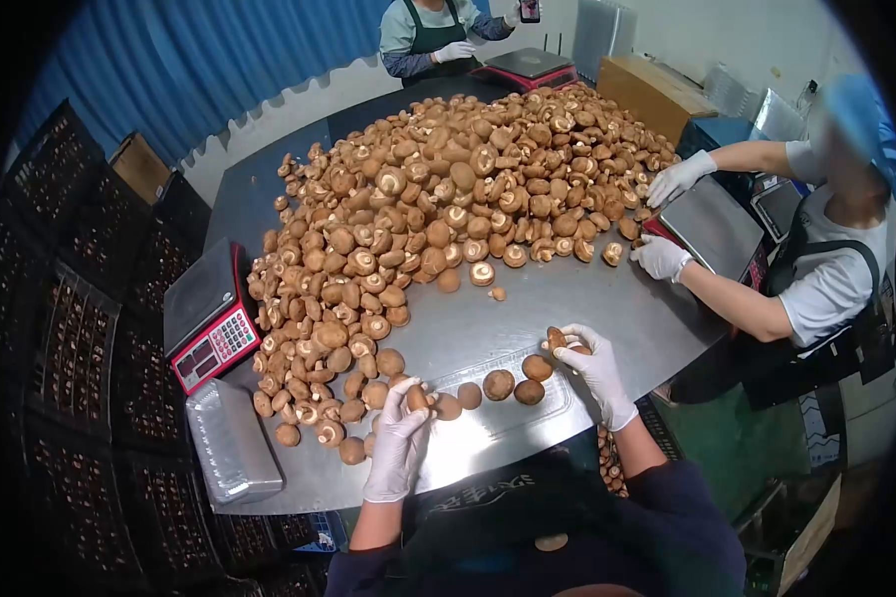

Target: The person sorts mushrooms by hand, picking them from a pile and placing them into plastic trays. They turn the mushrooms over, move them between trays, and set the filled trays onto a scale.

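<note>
Right grip (595, 366) apparently pinches mushroom (558, 339) near table edge (672, 336).

Single head view, looking forward and down, close over steel table (567, 298)

Left hand (398, 446), right hand (597, 373) (gloved, pinching)

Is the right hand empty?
No, the right hand holds a brown mushroom at its gloved fingertips.
</note>
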A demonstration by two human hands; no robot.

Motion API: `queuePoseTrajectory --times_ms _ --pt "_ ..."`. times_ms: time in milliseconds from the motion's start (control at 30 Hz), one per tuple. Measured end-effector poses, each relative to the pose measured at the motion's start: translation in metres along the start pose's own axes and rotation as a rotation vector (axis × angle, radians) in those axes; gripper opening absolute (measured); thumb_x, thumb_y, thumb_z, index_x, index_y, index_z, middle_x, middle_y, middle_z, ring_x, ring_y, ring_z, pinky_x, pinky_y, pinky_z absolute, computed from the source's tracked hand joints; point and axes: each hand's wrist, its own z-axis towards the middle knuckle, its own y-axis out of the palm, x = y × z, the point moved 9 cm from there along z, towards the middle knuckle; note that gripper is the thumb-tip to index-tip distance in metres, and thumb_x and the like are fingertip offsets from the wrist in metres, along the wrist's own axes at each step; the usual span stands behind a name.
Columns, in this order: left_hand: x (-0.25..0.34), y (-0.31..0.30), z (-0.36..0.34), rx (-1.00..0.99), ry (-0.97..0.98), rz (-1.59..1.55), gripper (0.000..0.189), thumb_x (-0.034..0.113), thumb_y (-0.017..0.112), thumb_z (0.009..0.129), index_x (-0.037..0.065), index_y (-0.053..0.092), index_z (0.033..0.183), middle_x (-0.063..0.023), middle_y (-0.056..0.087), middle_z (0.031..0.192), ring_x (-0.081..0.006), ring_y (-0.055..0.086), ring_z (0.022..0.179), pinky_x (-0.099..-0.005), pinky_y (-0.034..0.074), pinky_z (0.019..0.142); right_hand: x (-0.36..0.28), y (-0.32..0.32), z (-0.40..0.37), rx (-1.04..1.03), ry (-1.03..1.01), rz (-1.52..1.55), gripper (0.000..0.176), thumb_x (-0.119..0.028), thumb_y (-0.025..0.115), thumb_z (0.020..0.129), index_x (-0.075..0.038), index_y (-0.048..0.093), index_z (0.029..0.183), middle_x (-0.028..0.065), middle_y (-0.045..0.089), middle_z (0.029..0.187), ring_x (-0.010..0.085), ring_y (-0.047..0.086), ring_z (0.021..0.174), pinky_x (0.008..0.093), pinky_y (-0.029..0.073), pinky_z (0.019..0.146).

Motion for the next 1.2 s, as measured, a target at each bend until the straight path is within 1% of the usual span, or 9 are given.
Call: queuePoseTrajectory --times_ms 67,167,300,400,867,933,967,1067,1200 --pt "-0.001 0.004 -0.001 0.002 0.001 0.042 0.051 -0.01 0.06 0.08 0.004 0.049 0.128 -0.0087 0.052 0.116 -0.0186 0.055 0.105 -0.0276 0.045 0.094 -0.004 0.004 -0.003 -0.012 0.0 -0.052 0.03 -0.004 0.069 0.083 0.0 0.06 0.111 0.0087 0.069 0.1 0.0121 0.065 0.089 0.0232 0.05 0.078" --pt "0.004 0.003 -0.007 0.071 0.081 0.545 0.056 -0.008 0.064 0.079 0.005 0.049 0.131 -0.0067 0.052 0.114 -0.0136 0.054 0.103 -0.027 0.048 0.087 -0.012 0.012 -0.011 0.002 0.018 -0.007 0.029 -0.005 0.072 0.082 0.0 0.062 0.109 0.0054 0.068 0.096 0.0105 0.062 0.088 0.0234 0.05 0.08" --pt "0.004 0.011 -0.011 0.124 0.372 1.178 0.054 0.013 0.079 0.071 0.001 0.054 0.117 -0.0096 0.061 0.105 -0.0199 0.061 0.095 -0.0308 0.05 0.082 -0.005 0.006 -0.013 0.011 0.048 -0.066 0.031 -0.006 0.071 0.083 0.0 0.061 0.112 0.0049 0.067 0.098 0.0104 0.063 0.088 0.0224 0.05 0.076" --pt "-0.007 0.037 -0.014 -0.069 0.58 1.496 0.055 0.012 0.081 0.066 0.003 0.055 0.113 -0.0165 0.061 0.104 -0.0333 0.061 0.094 -0.0399 0.05 0.082 -0.004 0.006 -0.013 0.022 0.009 -0.013 0.032 -0.007 0.072 0.082 0.0 0.061 0.112 0.0039 0.067 0.097 0.0093 0.062 0.087 0.0219 0.05 0.076" --pt "-0.036 0.045 -0.011 -0.202 0.727 1.765 0.054 0.015 0.08 0.065 0.007 0.058 0.113 -0.0097 0.058 0.106 -0.03 0.055 0.094 -0.0402 0.044 0.082 -0.006 0.012 -0.02 0.075 -0.101 -0.33 0.036 -0.009 0.076 0.075 -0.002 0.064 0.109 0.0064 0.066 0.096 0.0141 0.063 0.088 0.0269 0.051 0.077" --pt "-0.035 0.045 -0.012 -0.204 0.735 1.78 0.055 0.016 0.08 0.065 0.007 0.058 0.114 -0.009 0.057 0.107 -0.0298 0.055 0.095 -0.0398 0.044 0.082 -0.029 0.031 -0.029 0.007 -0.328 -0.557 0.039 -0.009 0.078 0.071 -0.006 0.065 0.108 0.0077 0.066 0.096 0.0187 0.065 0.085 0.0293 0.052 0.076" --pt "-0.036 0.043 -0.012 -0.209 0.727 1.765 0.055 0.016 0.08 0.065 0.007 0.058 0.114 -0.0088 0.057 0.107 -0.0296 0.055 0.095 -0.0398 0.044 0.082 -0.019 0.034 -0.031 -0.028 -0.254 -0.594 0.042 -0.01 0.08 0.069 -0.008 0.065 0.109 0.0079 0.066 0.094 0.0211 0.065 0.083 0.0301 0.053 0.075" --pt "-0.034 0.041 -0.015 -0.207 0.728 1.753 0.053 0.017 0.078 0.065 0.009 0.059 0.113 -0.0065 0.059 0.108 -0.0271 0.056 0.096 -0.0393 0.046 0.081 -0.037 0.059 -0.049 -0.082 -0.48 -0.759 0.04 -0.009 0.079 0.069 -0.006 0.065 0.107 0.0113 0.066 0.095 0.0246 0.067 0.081 0.0329 0.054 0.071" --pt "-0.036 0.036 -0.018 -0.203 0.751 1.721 0.051 0.018 0.079 0.067 0.008 0.059 0.113 -0.0078 0.059 0.107 -0.0282 0.056 0.092 -0.0396 0.046 0.079 -0.019 0.077 -0.056 -0.21 -0.455 -0.86 0.042 -0.014 0.079 0.068 -0.007 0.065 0.107 0.0116 0.066 0.095 0.0287 0.066 0.081 0.0352 0.055 0.069"
